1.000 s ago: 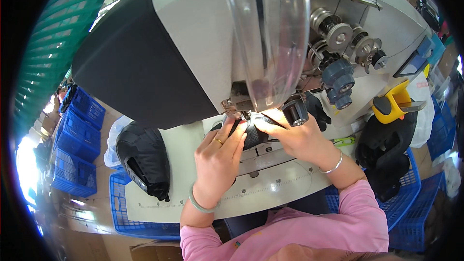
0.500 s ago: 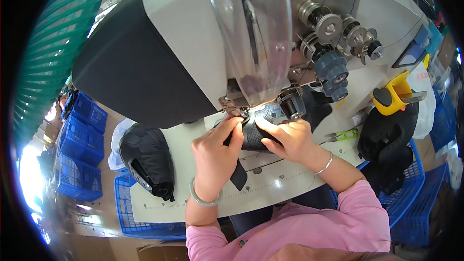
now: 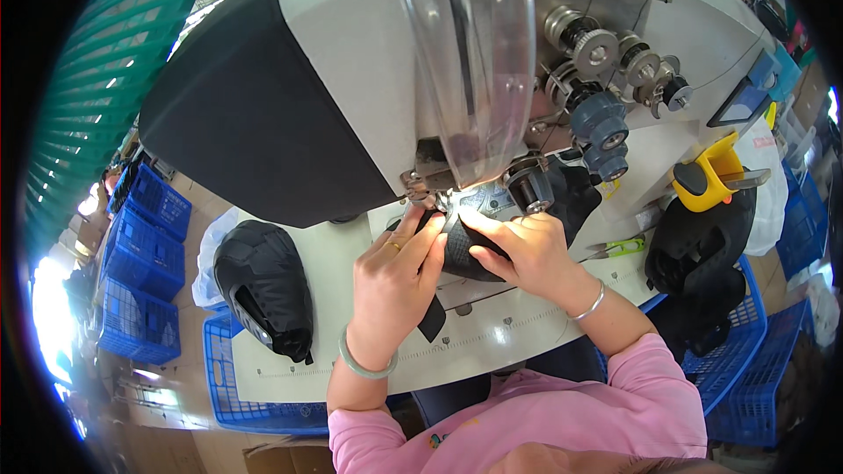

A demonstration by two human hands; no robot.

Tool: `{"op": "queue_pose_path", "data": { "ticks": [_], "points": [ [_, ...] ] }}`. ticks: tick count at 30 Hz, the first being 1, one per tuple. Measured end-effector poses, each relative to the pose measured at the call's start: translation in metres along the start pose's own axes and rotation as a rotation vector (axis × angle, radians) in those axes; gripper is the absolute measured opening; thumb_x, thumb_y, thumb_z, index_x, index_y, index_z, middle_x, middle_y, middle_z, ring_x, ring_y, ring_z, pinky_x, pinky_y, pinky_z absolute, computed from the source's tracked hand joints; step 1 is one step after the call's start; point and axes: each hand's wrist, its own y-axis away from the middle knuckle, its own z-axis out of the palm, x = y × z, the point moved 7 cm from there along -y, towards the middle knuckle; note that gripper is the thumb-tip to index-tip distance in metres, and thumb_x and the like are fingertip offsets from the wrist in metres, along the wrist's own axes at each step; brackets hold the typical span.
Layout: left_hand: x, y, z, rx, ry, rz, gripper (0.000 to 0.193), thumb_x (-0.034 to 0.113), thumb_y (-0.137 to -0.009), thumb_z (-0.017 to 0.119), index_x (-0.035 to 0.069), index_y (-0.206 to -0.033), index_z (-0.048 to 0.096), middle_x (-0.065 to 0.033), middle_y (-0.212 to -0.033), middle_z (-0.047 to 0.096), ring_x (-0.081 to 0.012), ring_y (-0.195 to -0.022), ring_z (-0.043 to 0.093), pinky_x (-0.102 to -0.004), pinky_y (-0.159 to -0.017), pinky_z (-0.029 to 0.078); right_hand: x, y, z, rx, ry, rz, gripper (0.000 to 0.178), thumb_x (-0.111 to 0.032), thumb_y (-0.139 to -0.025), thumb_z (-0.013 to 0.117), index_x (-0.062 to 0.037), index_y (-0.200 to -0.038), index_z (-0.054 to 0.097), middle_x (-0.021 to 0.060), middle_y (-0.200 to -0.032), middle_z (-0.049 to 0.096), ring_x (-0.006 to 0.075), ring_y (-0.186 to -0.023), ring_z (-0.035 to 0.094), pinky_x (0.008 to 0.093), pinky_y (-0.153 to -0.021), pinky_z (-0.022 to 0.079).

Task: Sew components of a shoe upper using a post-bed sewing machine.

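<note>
Under the needle area of a sewing machine (image 3: pixel 334 26) lies a black textured shoe upper (image 3: pixel 464 256) with a grey patterned patch. My left hand (image 3: pixel 395 276) grips its near left edge, fingertips close to the presser foot (image 3: pixel 439 200). A black strip (image 3: pixel 432 320) hangs below that hand. My right hand (image 3: pixel 531 254) holds the upper from the right, thumb and forefinger closed on the material, part of it hidden under the fingers. The upper's far right end spreads over the machine bed, beneath the thread parts.
A finished-looking black upper (image 3: pixel 262 290) sits on the left of the white table (image 3: pixel 492 342). To the right are green-handled snips (image 3: pixel 622 248), a yellow plastic holder (image 3: pixel 709 177) and more black uppers (image 3: pixel 702 241) above a blue basket (image 3: pixel 733 360). Blue crates (image 3: pixel 140 268) stand at the left.
My left hand's fingers have shifted and spread a little along the edge of the upper. My right hand stays on the upper, almost in the same place. The view has shifted slightly.
</note>
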Motion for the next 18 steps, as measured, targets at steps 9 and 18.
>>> {"op": "queue_pose_path", "data": {
  "ticks": [9, 18],
  "points": [
    [0.009, 0.005, 0.009, -0.031, -0.185, 0.05, 0.023, 0.011, -0.083, 0.071, 0.001, -0.104, 0.07, -0.0208, -0.115, 0.067, -0.0223, -0.062, 0.061, -0.031, -0.057, 0.053, 0.017, -0.005, 0.0, 0.001, -0.086, 0.009, 0.036, -0.032, -0.081, 0.073, -0.0177, -0.112, 0.066, -0.002, -0.058, 0.055, 0.0182, -0.049, 0.053, 0.0311, -0.05, 0.04],
    [0.022, 0.006, 0.01, -0.005, -0.311, 0.007, 0.027, 0.012, -0.085, 0.068, 0.0, -0.11, 0.068, -0.023, -0.116, 0.066, -0.028, -0.067, 0.064, -0.0344, -0.062, 0.054, 0.034, -0.019, -0.002, -0.026, -0.172, -0.097, 0.028, -0.034, -0.079, 0.074, -0.016, -0.1, 0.071, 0.0027, -0.061, 0.057, 0.023, -0.053, 0.057, 0.0343, -0.053, 0.044]
  ]
}}
